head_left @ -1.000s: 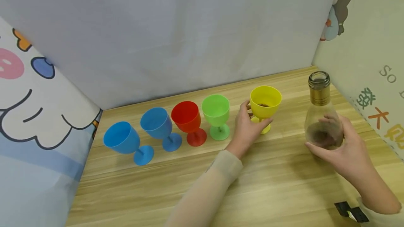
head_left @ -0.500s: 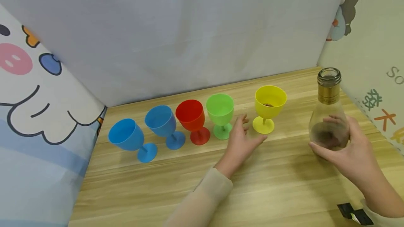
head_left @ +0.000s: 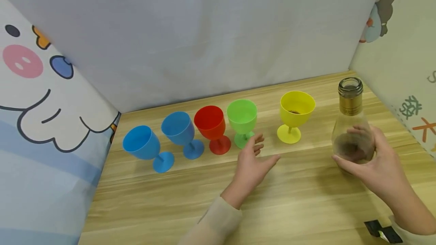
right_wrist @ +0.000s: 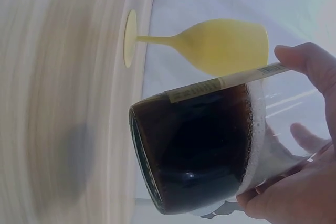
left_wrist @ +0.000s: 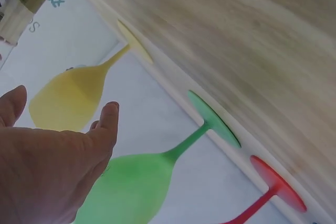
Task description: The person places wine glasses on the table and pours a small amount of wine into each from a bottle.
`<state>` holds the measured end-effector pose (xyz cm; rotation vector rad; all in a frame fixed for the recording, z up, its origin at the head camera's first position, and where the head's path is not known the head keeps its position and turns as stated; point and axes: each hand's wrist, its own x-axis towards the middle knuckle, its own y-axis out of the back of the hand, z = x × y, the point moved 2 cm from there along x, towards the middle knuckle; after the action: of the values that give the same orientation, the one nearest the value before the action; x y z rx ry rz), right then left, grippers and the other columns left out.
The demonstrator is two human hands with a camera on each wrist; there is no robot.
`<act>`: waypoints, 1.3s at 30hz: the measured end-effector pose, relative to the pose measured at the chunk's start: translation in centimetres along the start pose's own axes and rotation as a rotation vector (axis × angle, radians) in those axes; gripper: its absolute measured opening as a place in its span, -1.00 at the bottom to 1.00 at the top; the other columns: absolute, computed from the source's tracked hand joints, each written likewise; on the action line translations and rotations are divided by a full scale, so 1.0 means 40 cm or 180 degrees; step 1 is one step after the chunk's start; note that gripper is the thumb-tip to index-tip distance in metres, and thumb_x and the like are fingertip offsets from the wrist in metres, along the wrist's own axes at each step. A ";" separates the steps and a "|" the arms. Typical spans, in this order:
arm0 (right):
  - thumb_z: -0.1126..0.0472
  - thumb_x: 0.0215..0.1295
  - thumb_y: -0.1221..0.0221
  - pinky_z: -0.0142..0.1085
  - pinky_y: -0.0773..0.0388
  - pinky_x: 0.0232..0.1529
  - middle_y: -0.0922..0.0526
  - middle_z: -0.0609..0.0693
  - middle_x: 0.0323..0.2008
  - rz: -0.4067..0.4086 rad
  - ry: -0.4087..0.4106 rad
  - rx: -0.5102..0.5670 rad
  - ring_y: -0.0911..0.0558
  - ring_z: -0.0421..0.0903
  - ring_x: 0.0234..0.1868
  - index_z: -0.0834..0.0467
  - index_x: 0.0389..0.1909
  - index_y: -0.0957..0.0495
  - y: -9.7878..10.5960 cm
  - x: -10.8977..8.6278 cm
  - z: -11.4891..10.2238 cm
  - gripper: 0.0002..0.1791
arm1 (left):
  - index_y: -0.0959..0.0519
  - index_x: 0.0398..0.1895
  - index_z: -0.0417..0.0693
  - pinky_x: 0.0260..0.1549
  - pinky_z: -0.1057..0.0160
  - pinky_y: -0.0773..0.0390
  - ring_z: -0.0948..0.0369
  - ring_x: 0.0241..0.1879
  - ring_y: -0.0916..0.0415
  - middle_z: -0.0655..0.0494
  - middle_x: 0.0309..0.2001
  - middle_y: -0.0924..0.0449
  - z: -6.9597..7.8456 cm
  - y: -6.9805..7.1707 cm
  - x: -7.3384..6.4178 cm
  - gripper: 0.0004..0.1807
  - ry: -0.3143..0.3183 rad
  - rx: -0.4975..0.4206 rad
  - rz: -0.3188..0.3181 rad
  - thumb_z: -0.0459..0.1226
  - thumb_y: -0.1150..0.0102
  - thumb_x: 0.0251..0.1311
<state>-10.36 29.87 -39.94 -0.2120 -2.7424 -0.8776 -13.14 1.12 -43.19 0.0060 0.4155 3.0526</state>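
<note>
My right hand [head_left: 381, 165] grips a clear glass bottle [head_left: 351, 135] with an uncapped mouth and gold neck band. In the right wrist view, dark liquid topped by foam fills the bottle's lower part, and its base is held clear of the wooden table. My left hand [head_left: 250, 169] holds nothing; its thumb and fingers are spread apart, close in front of the green goblet [head_left: 242, 118]. Left of the bottle stands a yellow goblet [head_left: 295, 114] with a little dark liquid inside. In the left wrist view, the left hand overlaps the yellow and green bowls.
A red goblet [head_left: 210, 124] and two blue ones, the nearer blue goblet [head_left: 178, 128] and the outermost blue goblet [head_left: 142, 143], continue the row leftward. Pale cloth walls [head_left: 218, 41] border the wooden table [head_left: 143, 207] behind and at both sides.
My left hand has released the yellow goblet and drawn back to the left, toward me. The right hand keeps holding the bottle in nearly the same place. The head view has shifted slightly left.
</note>
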 end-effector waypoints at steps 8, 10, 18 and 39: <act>0.36 -0.09 -0.60 -0.58 -0.17 0.08 -0.45 -0.30 0.15 0.0006 0.0016 0.0014 -0.34 -0.44 0.13 0.04 0.40 -0.34 -0.015 0.000 0.000 -0.02 | -0.39 0.37 -0.19 0.21 0.12 -0.45 -0.03 0.20 -0.51 -0.05 0.26 -0.50 -0.016 0.052 -0.026 -0.23 -0.0086 0.0181 0.0138 -0.25 -0.55 0.10; 0.37 -0.08 -0.60 -0.59 -0.17 0.06 -0.45 -0.30 0.16 0.0010 0.0018 0.0025 -0.33 -0.44 0.13 0.04 0.41 -0.33 -0.016 -0.003 0.001 0.00 | -0.39 0.36 -0.21 0.22 0.10 -0.45 -0.05 0.20 -0.51 -0.08 0.26 -0.49 -0.021 0.061 -0.032 -0.23 -0.0109 0.0225 0.0141 -0.25 -0.54 0.11; 0.39 -0.09 -0.59 -0.59 -0.18 0.05 -0.43 -0.33 0.17 0.0012 0.0063 0.0022 -0.33 -0.45 0.11 0.06 0.42 -0.31 -0.022 -0.006 -0.001 0.01 | -0.35 0.37 -0.30 0.22 0.04 -0.44 -0.11 0.22 -0.49 -0.19 0.30 -0.44 -0.033 0.097 -0.034 -0.18 -0.0204 0.0364 0.0271 -0.27 -0.56 0.08; 0.39 -0.15 -0.61 -0.64 -0.18 0.07 -0.53 -0.01 0.16 -0.0019 0.0231 -0.0047 -0.36 -0.47 0.12 0.08 0.43 -0.31 -0.029 0.003 -0.012 0.05 | -0.14 0.49 -0.33 0.26 0.03 -0.40 -0.15 0.28 -0.42 -0.30 0.32 -0.38 -0.074 0.115 0.050 -0.01 0.0014 0.0362 0.0406 -0.31 -0.54 0.07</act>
<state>-10.64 28.67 -40.17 -0.1713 -2.6718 -0.8896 -15.44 -3.98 -44.80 0.0326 0.6115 3.1491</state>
